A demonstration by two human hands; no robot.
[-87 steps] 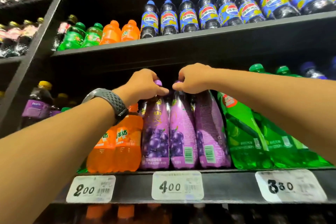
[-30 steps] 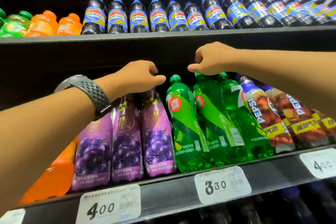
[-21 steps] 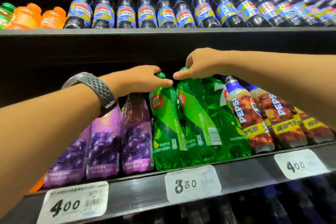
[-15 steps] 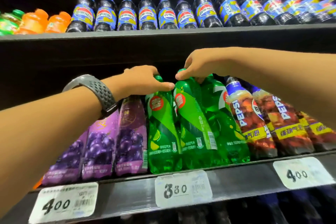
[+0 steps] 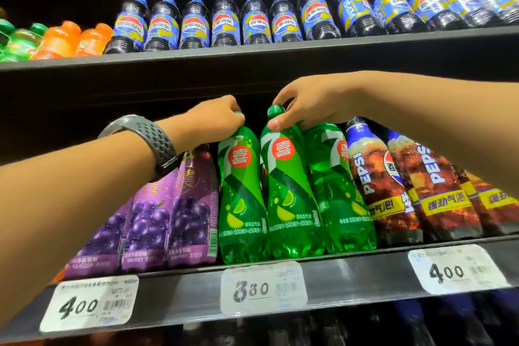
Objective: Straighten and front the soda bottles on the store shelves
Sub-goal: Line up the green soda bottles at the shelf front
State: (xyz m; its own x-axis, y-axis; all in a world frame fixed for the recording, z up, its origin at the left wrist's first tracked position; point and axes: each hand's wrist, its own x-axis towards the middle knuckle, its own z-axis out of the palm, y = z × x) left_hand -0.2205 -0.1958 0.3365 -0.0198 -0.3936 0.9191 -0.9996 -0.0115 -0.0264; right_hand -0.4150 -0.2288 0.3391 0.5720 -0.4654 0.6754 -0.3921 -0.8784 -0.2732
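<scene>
Two bare hands reach up to a store shelf. The left hand [image 5: 213, 118] curls its fingers over the top of one green bottle; the right hand [image 5: 309, 104] pinches the cap of the next one between thumb and forefinger.

Both arms stretch in from the near edge toward a dark metal shelf [image 5: 351, 275] whose front lip runs across the lower part of the view. A second dark shelf [image 5: 252, 50] sits above it.

On the upper shelf a long row of dark cola bottles with blue labels and blue caps [image 5: 224, 25] runs to the right, with orange plastic bottles [image 5: 61, 39] to their left.

On the lower shelf, from left to right, stand purple grape-drink bottles [image 5: 168, 219], three green bottles, then cola bottles with brown and blue PEPSI labels [image 5: 384, 191].

The left green plastic soda bottle [image 5: 241, 199], under the left hand, and the middle green plastic soda bottle [image 5: 289, 199], under the right hand, both face front and show a red round logo. The third green bottle [image 5: 337, 191] stands just beside them, its logo turned partly to the right.

White price tags sit on the shelf lip: 4.00 [image 5: 90, 303] at left, 3.80 [image 5: 262, 286] below the green bottles, 4.00 [image 5: 455, 270] at right.

A grey perforated watch band [image 5: 151, 137] circles the left wrist.
</scene>
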